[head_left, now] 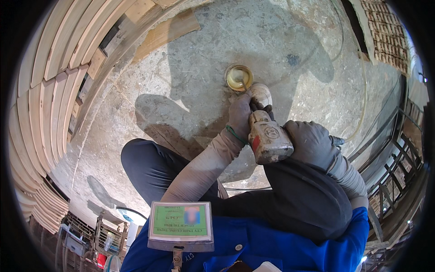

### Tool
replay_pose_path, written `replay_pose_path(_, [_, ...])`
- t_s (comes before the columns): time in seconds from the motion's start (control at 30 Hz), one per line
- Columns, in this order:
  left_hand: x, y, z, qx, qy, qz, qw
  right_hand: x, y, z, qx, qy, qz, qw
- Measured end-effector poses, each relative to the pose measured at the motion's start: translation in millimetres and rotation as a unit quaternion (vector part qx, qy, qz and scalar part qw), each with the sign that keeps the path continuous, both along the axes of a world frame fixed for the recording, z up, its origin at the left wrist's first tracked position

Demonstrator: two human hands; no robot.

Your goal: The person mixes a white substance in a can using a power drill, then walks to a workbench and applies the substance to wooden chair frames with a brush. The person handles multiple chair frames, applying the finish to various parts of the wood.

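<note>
In front of me a round container (228, 77) of creamy yellowish paste or liquid stands on the concrete floor. A thin grey stick (244, 84) dips into it from the gloved fingers of my left hand (239, 113), which are closed around its upper end. My right hand (310, 139), in a grey glove, is wrapped round the handle of a dusty, worn nail gun (270, 141). The tool's body lies between my two hands, above my bent leg. A pale, scuffed, rounded thing (261, 96) touches the left hand's side; its kind I cannot make out.
Stacked curved wooden slats (50, 90) rise along the left. A flat board piece (174, 31) lies at the far left. More stacked wood (385, 34) stands at the far right, near a pale hose (364, 97) on the floor. Wooden framing (394, 167) is at right.
</note>
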State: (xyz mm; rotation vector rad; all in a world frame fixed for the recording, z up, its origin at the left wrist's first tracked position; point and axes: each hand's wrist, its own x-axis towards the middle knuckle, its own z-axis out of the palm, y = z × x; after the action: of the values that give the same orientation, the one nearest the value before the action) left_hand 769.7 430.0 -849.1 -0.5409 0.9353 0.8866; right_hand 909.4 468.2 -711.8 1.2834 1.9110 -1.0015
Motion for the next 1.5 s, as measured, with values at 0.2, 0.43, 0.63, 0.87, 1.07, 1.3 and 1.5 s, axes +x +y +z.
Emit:
replay_pose_path(0.2, [-4.4, 4.9, 3.2, 0.007, -0.018, -0.001, 1.0, 1.0, -1.3, -6.3, 0.049, 0.053, 0.003, 0.997])
replay_pose_path(0.43, [-16.8, -0.7, -10.2, 0.068, 0.012, 0.011, 0.998, -9.1, 7.0, -3.8, 0.023, 0.081, 0.011, 0.996])
replay_pose_path(0.63, [-8.5, -2.9, 6.2, 0.027, 0.001, -0.037, 0.999, 4.2, -3.8, -7.6, 0.03, 0.08, 0.013, 0.996])
replay_pose_path(0.87, [-5.3, -6.2, 3.3, 0.024, -0.063, -0.006, 0.998, 4.8, -3.0, -2.7, 0.023, 0.058, 0.013, 0.998])
replay_pose_path(1.07, [-5.3, -4.8, 10.6, 0.02, -0.039, -0.009, 0.999, 7.3, -1.7, -3.4, 0.019, 0.063, 0.016, 0.998])
replay_pose_path(1.3, [-20.1, -3.4, 6.1, 0.044, 0.021, -0.044, 0.998, 5.4, -6.1, -17.6, 0.055, 0.13, 0.011, 0.99])
replay_pose_path(1.5, [-4.1, 6.9, 2.6, 0.044, -0.013, -0.007, 0.999, 7.8, -4.2, -12.0, 0.068, 0.093, 0.002, 0.993])
